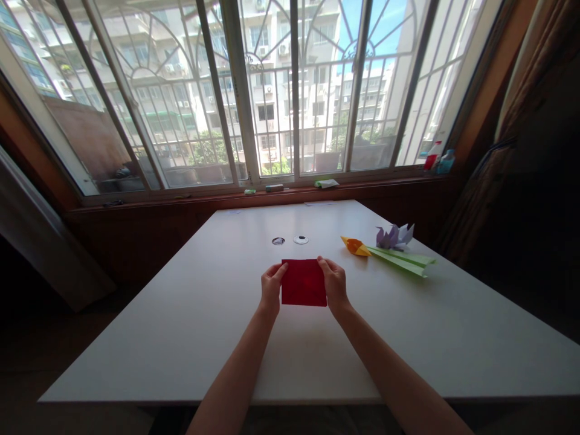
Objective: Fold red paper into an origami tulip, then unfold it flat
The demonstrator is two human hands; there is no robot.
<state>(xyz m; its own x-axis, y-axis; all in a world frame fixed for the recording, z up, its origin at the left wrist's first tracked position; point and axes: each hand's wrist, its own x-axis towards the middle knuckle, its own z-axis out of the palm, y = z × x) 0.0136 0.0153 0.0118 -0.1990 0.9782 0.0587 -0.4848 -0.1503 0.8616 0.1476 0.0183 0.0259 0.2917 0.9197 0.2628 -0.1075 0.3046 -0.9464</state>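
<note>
A red sheet of paper (303, 283), roughly square, is held up over the white table between my two hands. My left hand (272, 286) pinches its left edge, the thumb lying on the near face close to the upper corner. On the opposite edge my right hand (334, 281) grips in the same way, thumb near the upper right corner. Faint crease lines show on the red face. The fingers behind the paper are hidden.
On the white table (181, 338), to the right, lie an orange folded-paper flower (356, 246) with a green paper stem (405, 261) and purple folded-paper pieces (395, 235). Two round fittings, one a cable hole (278, 241), sit mid-table. Bottles (446, 162) stand on the windowsill.
</note>
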